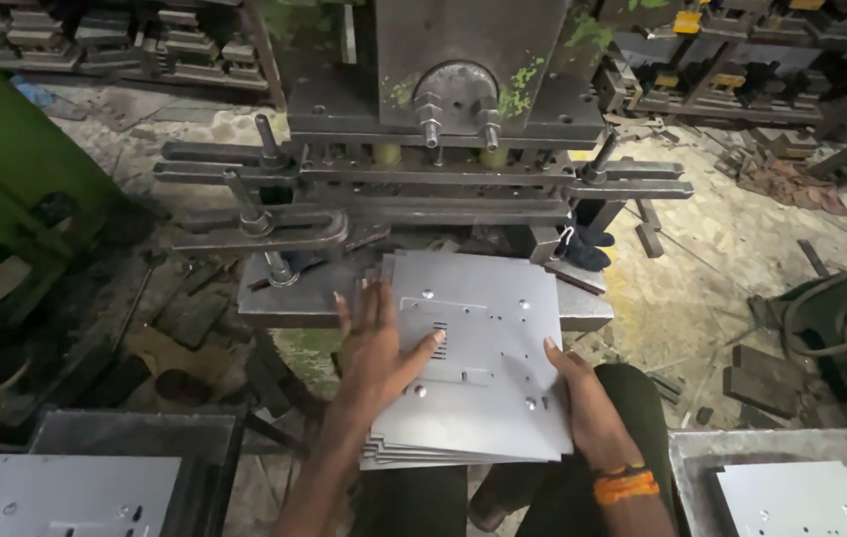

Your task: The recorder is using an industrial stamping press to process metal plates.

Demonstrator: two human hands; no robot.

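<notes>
Wrist: an orange thread band (625, 485) circles the right wrist at the frame's lower edge.
Side trays: a grey plate lies in a dark tray at lower left (70, 494); another lies in a pale tray at lower right (801, 497).
Stack: a fanned stack of flat grey metal plates (483, 368), each punched with small round holes and a short row of slots, rests over the person's lap with its far edge on the press bed.
Left hand (376, 350): laid flat on the top plate, fingers spread apart, thumb pointing toward the slots.
Right hand (582, 398): at the stack's right edge, fingers curled under the plates, thumb on top.
Press bed (289, 296): a worn steel table beneath the stack's far end.
Press (463, 89): dark clamps and bolts above the bed, flecked with green paint.
Background: racks of dark metal parts (95, 40) line the far wall.
</notes>
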